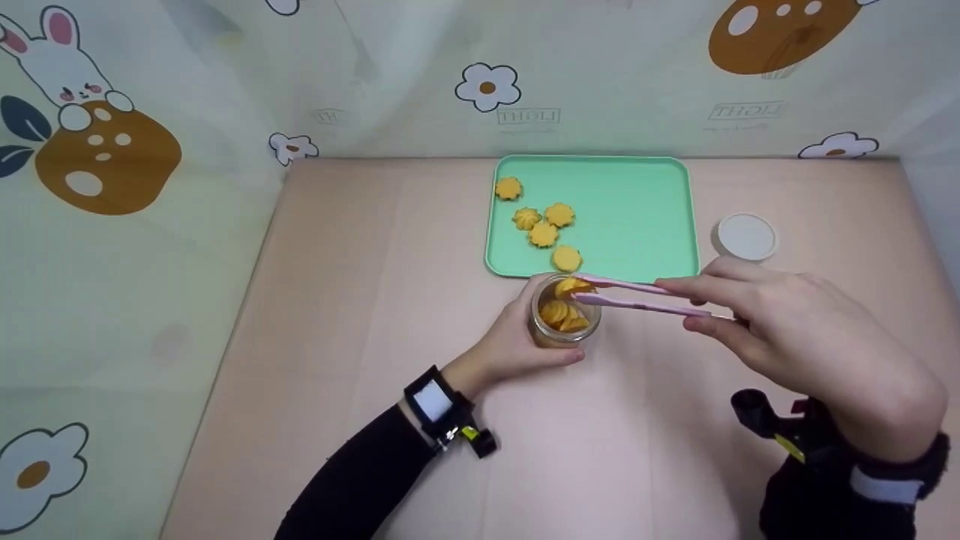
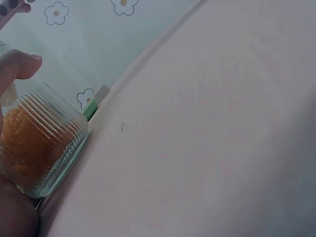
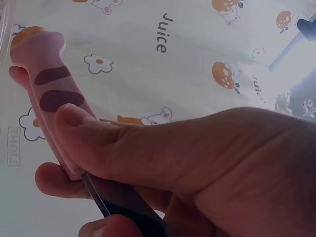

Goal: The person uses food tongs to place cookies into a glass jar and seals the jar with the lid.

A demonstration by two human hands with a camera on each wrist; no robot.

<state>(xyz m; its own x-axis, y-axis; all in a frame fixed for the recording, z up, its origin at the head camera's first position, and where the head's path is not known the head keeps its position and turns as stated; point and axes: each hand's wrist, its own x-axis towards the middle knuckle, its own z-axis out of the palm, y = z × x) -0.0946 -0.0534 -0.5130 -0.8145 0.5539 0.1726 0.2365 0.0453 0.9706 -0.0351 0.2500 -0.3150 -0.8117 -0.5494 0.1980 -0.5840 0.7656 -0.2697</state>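
Black left sleeve (image 1: 345, 480) nearest; left hand (image 1: 512, 343) wraps ribbed glass jar (image 2: 64, 118) by near edge of green tray (image 1: 637, 214); yellow cookie (image 1: 570, 287) at jar mouth between pink tongs (image 1: 630, 304), right hand (image 1: 802, 322) pinching them. Best: jar steady, tips off rim.

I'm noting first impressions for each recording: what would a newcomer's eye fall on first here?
Probably the bright green tray at the back, with five yellow pieces on its left part. Then the pink tongs in the right hand, their tips at the mouth of the glass jar that the left hand grips before the tray.
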